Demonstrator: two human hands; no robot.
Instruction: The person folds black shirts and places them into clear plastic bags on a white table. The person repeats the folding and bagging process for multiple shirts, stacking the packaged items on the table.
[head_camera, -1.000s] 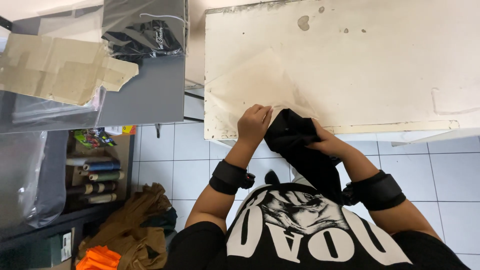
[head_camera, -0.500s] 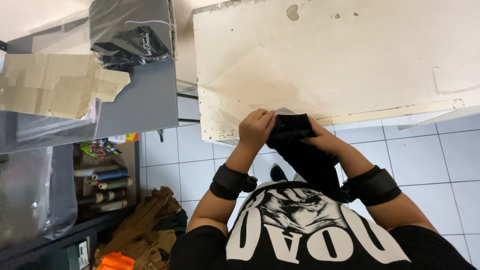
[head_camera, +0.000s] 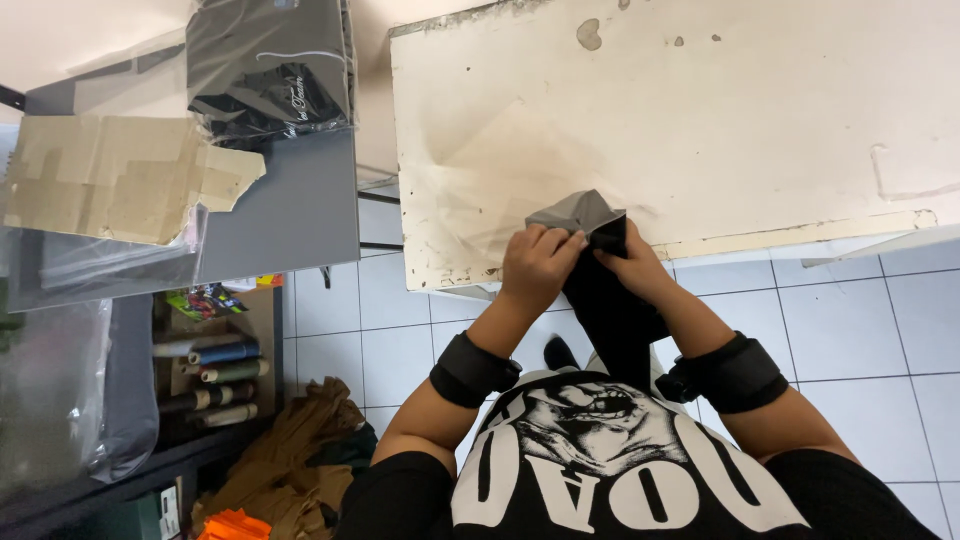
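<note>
A dark grey-black garment (head_camera: 600, 290) hangs down over the front edge of a worn cream table (head_camera: 700, 110), its upper end folded into a grey corner on the tabletop. My left hand (head_camera: 540, 262) pinches that folded corner from the left. My right hand (head_camera: 632, 262) grips the cloth from the right, close against the other hand. Both wrists wear black bands. A clear plastic sheet (head_camera: 500, 180) lies on the table just behind my hands.
To the left stands a grey table (head_camera: 290, 215) with a flat piece of cardboard (head_camera: 120, 180) and bagged black garments (head_camera: 270, 70). Below it are shelves with thread spools (head_camera: 215, 375) and brown cloth (head_camera: 290, 460) on the white tiled floor.
My hands have lifted the garment's top end a little further onto the table edge, and a grey folded corner now shows above my fingers. The view has shifted slightly.
</note>
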